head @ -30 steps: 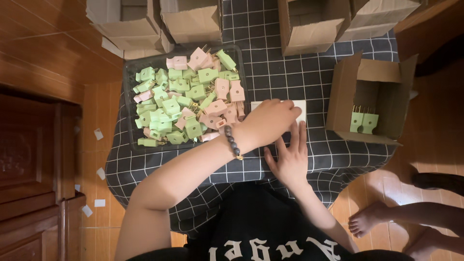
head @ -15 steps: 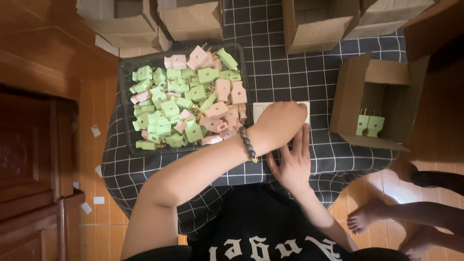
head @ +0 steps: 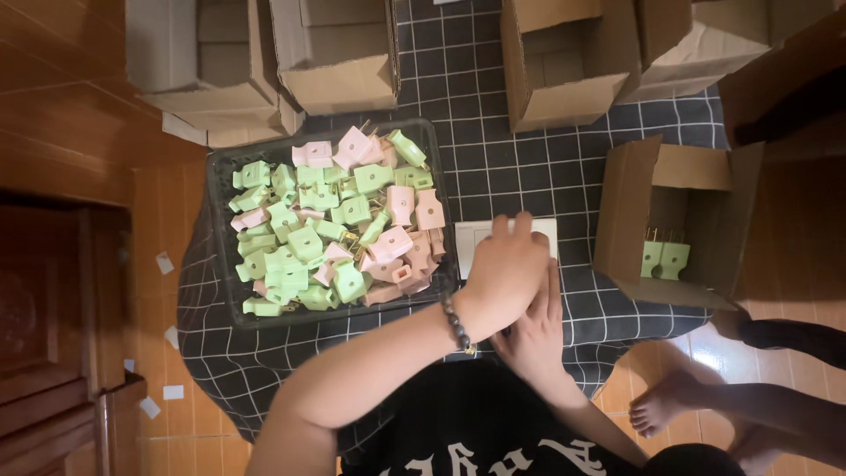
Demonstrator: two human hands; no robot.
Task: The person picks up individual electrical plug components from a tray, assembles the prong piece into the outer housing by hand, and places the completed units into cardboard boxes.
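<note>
Both hands are stacked over a small white card [head: 507, 236] lying flat on the checked cloth [head: 546, 176], just right of the tray. Left hand [head: 509, 273] sits on top, fingers curled down over the card's near edge; can't tell if it's pinching the card or just pressing on it. Right hand [head: 535, 328] is underneath and closer to the body, fingers spread flat and pointing away from the person, nothing clearly held. The card's long side runs left-right, and only its far strip shows past the knuckles. So the card lies straight ahead of both hands, w/ the left one nearer.

Containers: the dark tray [head: 220, 295] touches the left wrist area and is heaped w/ green and pink plug-like plastic parts [head: 330, 234], jumbled, metal prongs showing on some. Open cardboard box [head: 627, 220] to the right, tipped on its side, holds two green parts [head: 664, 258] standing side by side. More cardboard boxes [head: 564, 66] along the far edge; contents not visible.
</note>
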